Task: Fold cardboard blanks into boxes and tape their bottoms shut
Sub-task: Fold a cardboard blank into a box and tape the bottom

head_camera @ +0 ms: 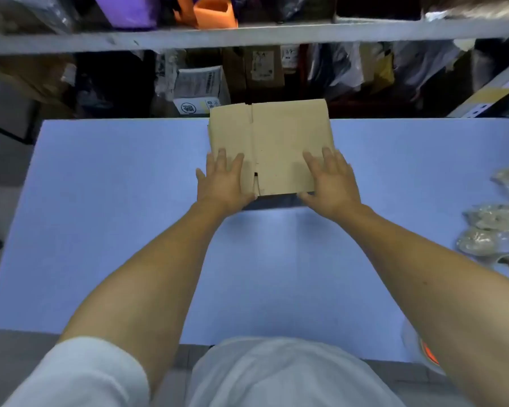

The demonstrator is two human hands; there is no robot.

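A flat brown cardboard blank point(279, 136) lies at the far middle of the blue table point(124, 201), its far edge reaching past the table's back edge. Its near edge is lifted a little, with a dark shadow under it. My left hand point(222, 183) rests with straight spread fingers on the blank's near left corner. My right hand point(332, 182) lies the same way on the near right corner, its thumb at the blank's near edge.
Clear plastic bags point(494, 227) lie in a heap at the table's right edge. A tape roll with an orange core point(428, 355) shows under my right forearm. Behind the table stand shelves point(247, 35) packed with boxes and bags.
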